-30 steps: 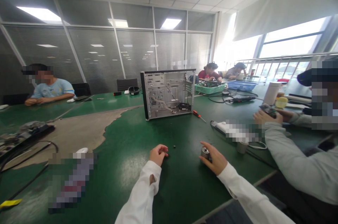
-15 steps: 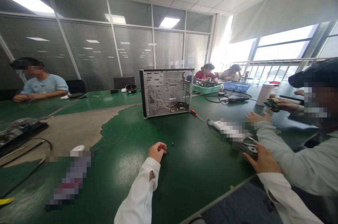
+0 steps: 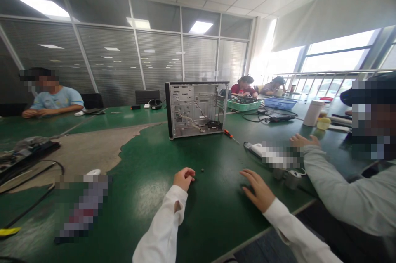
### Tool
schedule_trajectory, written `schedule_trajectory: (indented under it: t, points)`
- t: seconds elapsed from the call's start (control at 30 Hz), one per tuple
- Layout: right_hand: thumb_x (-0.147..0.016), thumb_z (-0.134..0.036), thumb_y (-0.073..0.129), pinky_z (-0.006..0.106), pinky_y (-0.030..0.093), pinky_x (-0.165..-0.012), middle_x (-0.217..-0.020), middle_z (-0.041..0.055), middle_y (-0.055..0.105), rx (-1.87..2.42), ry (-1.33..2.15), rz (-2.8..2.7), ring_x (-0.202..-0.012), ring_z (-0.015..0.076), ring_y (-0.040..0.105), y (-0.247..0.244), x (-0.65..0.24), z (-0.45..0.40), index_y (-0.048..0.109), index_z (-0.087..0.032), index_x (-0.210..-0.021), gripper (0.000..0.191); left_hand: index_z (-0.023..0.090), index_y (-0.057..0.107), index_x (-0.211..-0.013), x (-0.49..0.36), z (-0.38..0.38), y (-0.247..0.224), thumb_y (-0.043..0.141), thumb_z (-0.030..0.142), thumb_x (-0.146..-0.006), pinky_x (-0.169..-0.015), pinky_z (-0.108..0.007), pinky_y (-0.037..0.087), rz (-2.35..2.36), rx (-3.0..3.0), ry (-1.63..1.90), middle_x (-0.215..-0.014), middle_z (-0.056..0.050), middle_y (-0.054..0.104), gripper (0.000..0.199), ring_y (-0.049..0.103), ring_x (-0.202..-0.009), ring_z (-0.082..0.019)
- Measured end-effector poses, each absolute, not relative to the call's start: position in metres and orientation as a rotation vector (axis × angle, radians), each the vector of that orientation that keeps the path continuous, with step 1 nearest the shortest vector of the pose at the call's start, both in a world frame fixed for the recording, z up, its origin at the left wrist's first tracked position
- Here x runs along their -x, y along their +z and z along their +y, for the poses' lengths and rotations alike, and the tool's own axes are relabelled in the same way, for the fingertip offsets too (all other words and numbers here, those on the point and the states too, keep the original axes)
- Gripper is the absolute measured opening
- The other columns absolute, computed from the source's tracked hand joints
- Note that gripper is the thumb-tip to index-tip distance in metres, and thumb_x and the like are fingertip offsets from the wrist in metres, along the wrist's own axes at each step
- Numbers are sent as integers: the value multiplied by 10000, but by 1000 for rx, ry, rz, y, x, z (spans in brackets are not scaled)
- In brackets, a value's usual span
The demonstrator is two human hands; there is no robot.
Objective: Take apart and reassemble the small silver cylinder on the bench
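My left hand (image 3: 185,178) rests on the green table (image 3: 216,213) with its fingers curled together; whether anything is inside them is hidden. Just right of its fingertips lies a tiny dark piece (image 3: 202,170). My right hand (image 3: 258,190) is spread above the table, fingers apart and holding nothing. Beyond both hands stands an open computer case (image 3: 198,110), upright, with loose cables inside. An orange-handled screwdriver (image 3: 228,133) lies by its right lower corner. Metal cylinders (image 3: 292,179) stand to the right of my right hand.
A person's sleeve (image 3: 334,188) and hand are close on the right. A white bottle (image 3: 312,112), green basket (image 3: 244,105) and blue basket (image 3: 280,103) stand farther back. At left are a white mouse (image 3: 93,172), black cables and a tray of parts (image 3: 27,155).
My right hand has moved left, away from the metal cylinders, and its fingers are spread. The co-worker's far hand no longer shows the object it held. My left hand has stayed in place.
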State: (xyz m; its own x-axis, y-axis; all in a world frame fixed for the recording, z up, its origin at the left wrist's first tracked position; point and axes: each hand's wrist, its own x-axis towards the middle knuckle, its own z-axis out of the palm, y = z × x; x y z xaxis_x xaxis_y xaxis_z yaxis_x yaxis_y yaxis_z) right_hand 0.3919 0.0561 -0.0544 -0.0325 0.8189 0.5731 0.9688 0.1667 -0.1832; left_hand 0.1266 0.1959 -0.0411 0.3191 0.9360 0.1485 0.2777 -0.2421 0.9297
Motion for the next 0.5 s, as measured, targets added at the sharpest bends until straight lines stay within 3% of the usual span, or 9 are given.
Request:
schedule_trajectory:
  t: [0.1,0.2,0.33,0.5]
  points:
    - [-740,-216,413,364,375,-882,-1180,101,431,1666,-92,-2045,-1069,205,419,-50,-344,102,346,-199,-1218,483,138,568,-679,-125,196,-41,395,-3,-578,-588,-216,457,1101,-1709,966,-647,-3,617,245,584,-530,-93]
    - [-738,-132,390,368,384,-856,-1185,81,451,1600,-59,-2163,-1061,205,424,-46,-308,141,383,-243,-1203,477,140,565,-674,-125,197,-42,390,-14,-564,-584,-213,455,1091,-1700,973,-639,3,614,258,581,-523,-90]
    - [-755,-67,330,314,413,-814,-1017,59,569,1438,-116,-2261,-959,173,477,-46,-289,163,559,-215,-1016,377,132,561,-687,-125,199,-42,391,-12,-554,-578,-220,451,1077,-1688,980,-641,-4,613,258,581,-520,-95]
    - [-766,-59,298,284,442,-761,-907,56,596,1367,-153,-2225,-863,153,508,-49,-306,145,602,-193,-885,353,126,561,-687,-125,200,-42,392,-4,-562,-570,-225,445,1091,-1675,964,-649,-13,612,247,584,-525,-102]
